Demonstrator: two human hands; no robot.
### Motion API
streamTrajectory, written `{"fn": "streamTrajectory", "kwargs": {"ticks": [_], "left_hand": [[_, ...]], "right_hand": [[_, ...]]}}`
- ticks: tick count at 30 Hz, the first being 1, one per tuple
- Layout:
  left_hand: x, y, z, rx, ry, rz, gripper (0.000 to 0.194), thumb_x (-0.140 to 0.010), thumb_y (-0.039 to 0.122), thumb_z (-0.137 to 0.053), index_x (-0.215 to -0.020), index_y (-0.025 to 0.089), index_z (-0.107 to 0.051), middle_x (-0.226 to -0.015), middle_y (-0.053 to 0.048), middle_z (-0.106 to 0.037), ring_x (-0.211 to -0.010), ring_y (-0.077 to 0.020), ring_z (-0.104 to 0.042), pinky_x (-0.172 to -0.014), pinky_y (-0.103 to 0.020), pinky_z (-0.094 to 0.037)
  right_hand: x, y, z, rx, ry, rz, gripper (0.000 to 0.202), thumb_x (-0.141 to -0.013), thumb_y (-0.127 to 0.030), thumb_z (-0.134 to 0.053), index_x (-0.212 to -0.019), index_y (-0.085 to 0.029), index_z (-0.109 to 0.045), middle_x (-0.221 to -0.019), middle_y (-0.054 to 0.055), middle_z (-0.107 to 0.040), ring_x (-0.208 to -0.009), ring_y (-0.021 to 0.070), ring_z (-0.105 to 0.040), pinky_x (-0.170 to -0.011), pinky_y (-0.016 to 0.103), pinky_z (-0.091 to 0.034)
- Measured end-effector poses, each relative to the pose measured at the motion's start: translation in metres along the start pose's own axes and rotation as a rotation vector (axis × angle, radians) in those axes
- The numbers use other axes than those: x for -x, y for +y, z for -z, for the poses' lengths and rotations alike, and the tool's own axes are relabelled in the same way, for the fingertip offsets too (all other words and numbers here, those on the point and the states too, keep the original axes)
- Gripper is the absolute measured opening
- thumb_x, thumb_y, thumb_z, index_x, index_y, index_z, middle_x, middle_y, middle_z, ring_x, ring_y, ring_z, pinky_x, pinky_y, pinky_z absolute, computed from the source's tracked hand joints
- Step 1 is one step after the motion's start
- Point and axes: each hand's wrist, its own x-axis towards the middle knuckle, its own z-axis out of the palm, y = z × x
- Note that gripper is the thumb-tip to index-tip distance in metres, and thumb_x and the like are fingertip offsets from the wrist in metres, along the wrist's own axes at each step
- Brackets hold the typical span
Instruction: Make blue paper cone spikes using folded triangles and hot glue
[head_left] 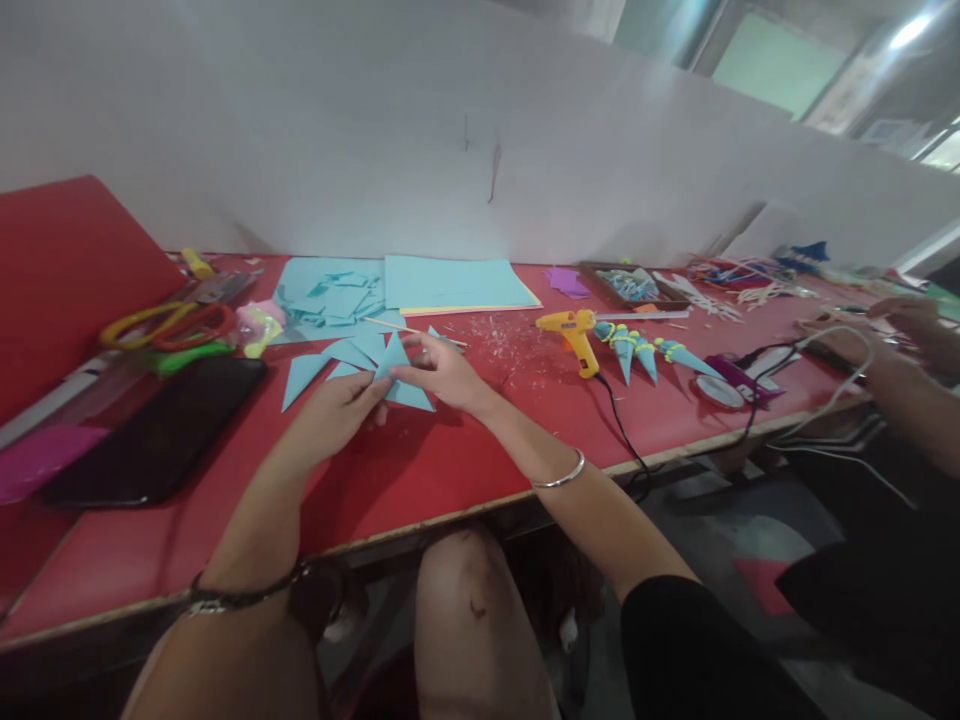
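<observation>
Between my two hands is a light-blue paper triangle (391, 358), held up just above the red table. My left hand (346, 405) pinches its lower left side with thumb and fingers. From the other side my right hand (441, 372) closes its thumb and fingers on the same piece. Under and beside my hands lie several more blue paper triangles (303, 378), and one more (412, 397) shows just below my right hand. A thin wooden stick (386, 325) lies behind my fingers.
Scissors (176, 325) and a black phone (161, 430) lie left. Blue paper sheets (454, 282) rest by the wall. A yellow glue gun (574, 340), its cord trailing off the edge, lies right, beside decorated blue cones (624, 355). Another person's hands (836, 335) work far right.
</observation>
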Motion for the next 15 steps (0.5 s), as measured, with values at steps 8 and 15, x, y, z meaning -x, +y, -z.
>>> {"fn": "streamTrajectory", "kwargs": {"ticks": [8,15], "left_hand": [[0.0014,0.0018,0.0033,0.001,0.056,0.056,0.040,-0.078,0.044,-0.046,-0.048,0.018,-0.050,-0.044,0.005,-0.042,-0.045,-0.0085,-0.037,-0.050,-0.024,-0.028],[0.0011,0.0002,0.0037,0.128,0.162,0.185,0.047,-0.078,0.045,-0.047,-0.041,0.017,-0.045,-0.045,0.001,-0.050,-0.050,-0.0098,-0.046,-0.052,-0.023,-0.032]], "right_hand": [[0.0017,-0.0066,0.0008,0.225,-0.058,-0.090,0.039,-0.075,-0.051,-0.058,-0.064,-0.015,-0.050,-0.055,-0.005,-0.044,-0.052,0.0064,-0.039,-0.049,0.021,-0.030],[0.0014,-0.0088,-0.0011,0.165,-0.142,-0.090,0.028,-0.083,-0.038,-0.054,-0.068,-0.015,-0.050,-0.062,-0.004,-0.049,-0.061,0.0078,-0.046,-0.061,0.021,-0.041]]}}
